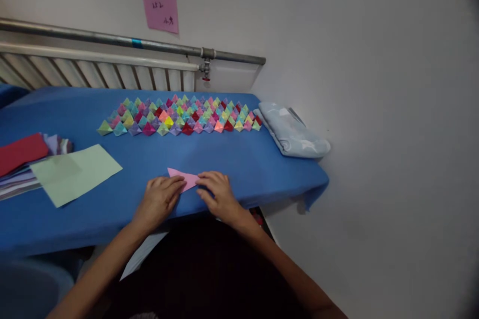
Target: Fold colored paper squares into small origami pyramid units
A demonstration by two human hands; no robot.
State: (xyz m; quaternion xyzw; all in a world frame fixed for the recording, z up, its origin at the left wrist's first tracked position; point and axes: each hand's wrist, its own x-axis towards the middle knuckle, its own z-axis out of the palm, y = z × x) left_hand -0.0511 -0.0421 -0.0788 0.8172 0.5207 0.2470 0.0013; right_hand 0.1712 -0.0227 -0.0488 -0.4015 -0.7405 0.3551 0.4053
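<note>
A folded piece of pink paper [190, 180], pointed at its upper left, lies on the blue cloth near the table's front edge. My left hand [159, 198] has its fingers together over the paper's left part, pressing it down. At the paper's right end, my right hand [219, 194] grips the edge with its fingertips, the thumb lying lower and a little apart. Fingers cover parts of the paper's outline. Farther back, rows of small folded paper pieces [187, 115] in many colours stand close together.
A pale green sheet [80, 172] lies on the left beside a stack of coloured paper topped with red [22, 153]. A folded grey-blue cloth [294, 129] rests at the right end of the blue-covered table [138, 154]. Behind are a radiator [93, 72] and a metal pipe [97, 37].
</note>
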